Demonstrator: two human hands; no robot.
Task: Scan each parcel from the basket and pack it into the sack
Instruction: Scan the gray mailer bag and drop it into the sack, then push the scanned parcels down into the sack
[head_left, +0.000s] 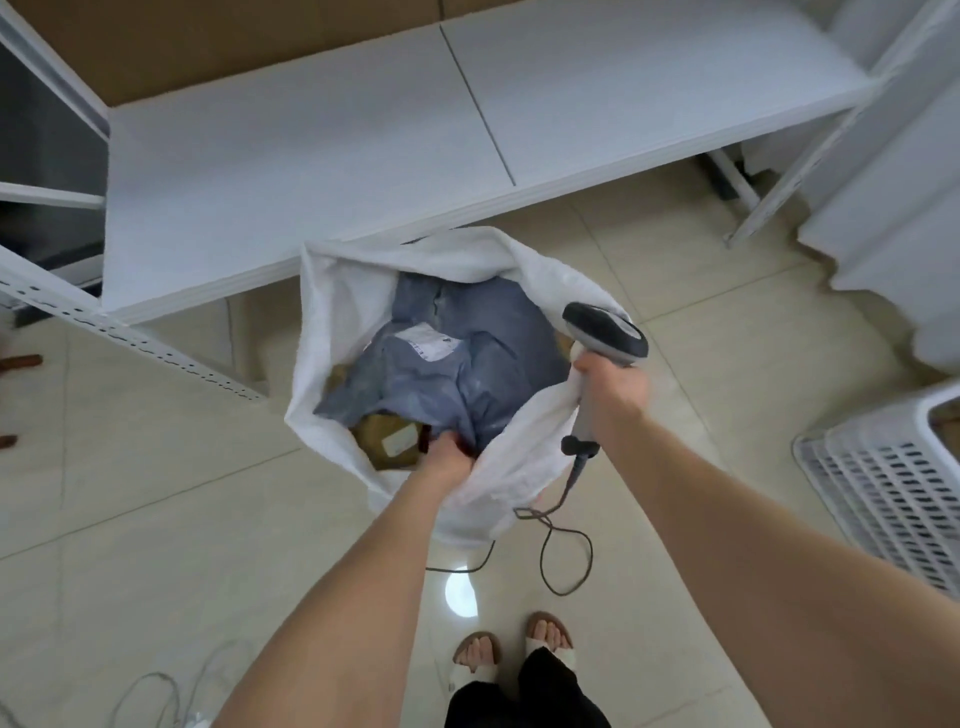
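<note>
The right grip (610, 387) clamps the scanner (605, 332) and the sack (332, 291) rim; the left grip (447, 460) sits inside beside it, its closure hidden.

I'm holding both bare arms stretched forward and down; my left hand (448, 458) is hanging lower (its fingers hidden), while my right hand (612, 397) is gripping the barcode scanner (605, 332).

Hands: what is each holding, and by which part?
Right hand grips the scanner by its handle, with the sack rim. Left hand is inside the sack; its hold cannot be told.
</note>
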